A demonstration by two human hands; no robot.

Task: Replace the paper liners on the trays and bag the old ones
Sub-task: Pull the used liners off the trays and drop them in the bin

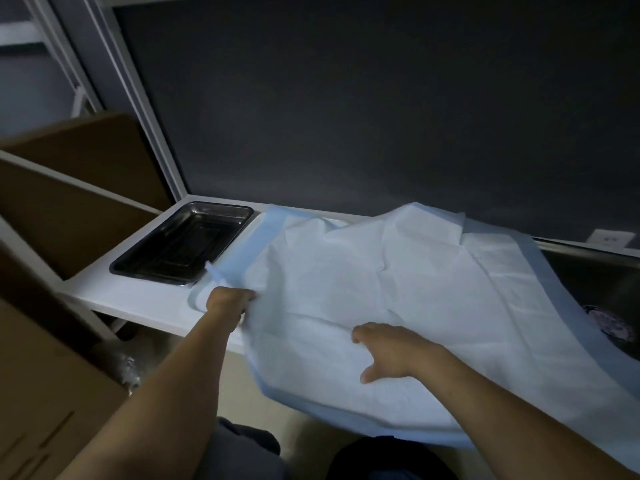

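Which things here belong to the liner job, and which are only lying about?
Belongs to the job:
- paper liner, its edge gripped by the left hand, the right hand resting open on it
- metal tray, bare inside

Just lying about:
- cardboard boxes at the left
- dark basin at the right

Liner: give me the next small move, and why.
Probably pull the liner left over the tray: the tray is bare, the left hand grips the liner's left edge, and the right hand rests flat on it.
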